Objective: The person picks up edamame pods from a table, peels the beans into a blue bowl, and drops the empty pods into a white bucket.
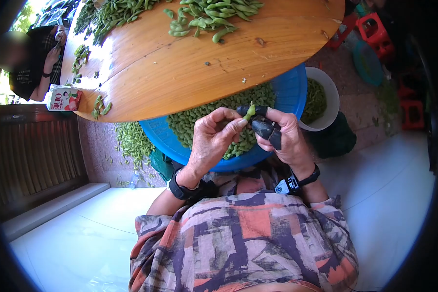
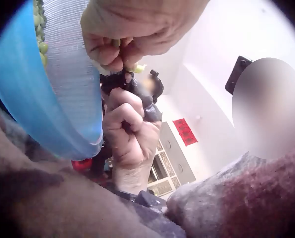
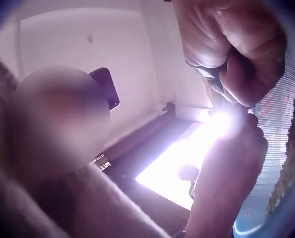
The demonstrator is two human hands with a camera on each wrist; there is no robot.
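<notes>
Over the blue basin (image 1: 289, 92), both hands meet at a green soybean pod (image 1: 249, 112). My left hand (image 1: 210, 141) pinches the pod between thumb and fingers; in the left wrist view this hand (image 2: 142, 27) is at the top. Black covers (image 1: 265, 128) sit on the thumb and forefinger of my right hand (image 1: 291, 138), which grips the pod from the other side. Shelled green beans (image 1: 190, 127) fill much of the basin below. In the right wrist view glare washes out the fingertips of the left hand (image 3: 232, 163), and the pod is hidden.
A wooden table (image 1: 180, 78) overhangs the basin's far side, with heaps of pods (image 1: 219, 12) and a drink carton (image 1: 64, 99) on it. A white bucket (image 1: 331, 97) of green matter stands right. Green pods (image 1: 131, 141) litter the floor left. Another person (image 1: 34, 61) sits at the table's left.
</notes>
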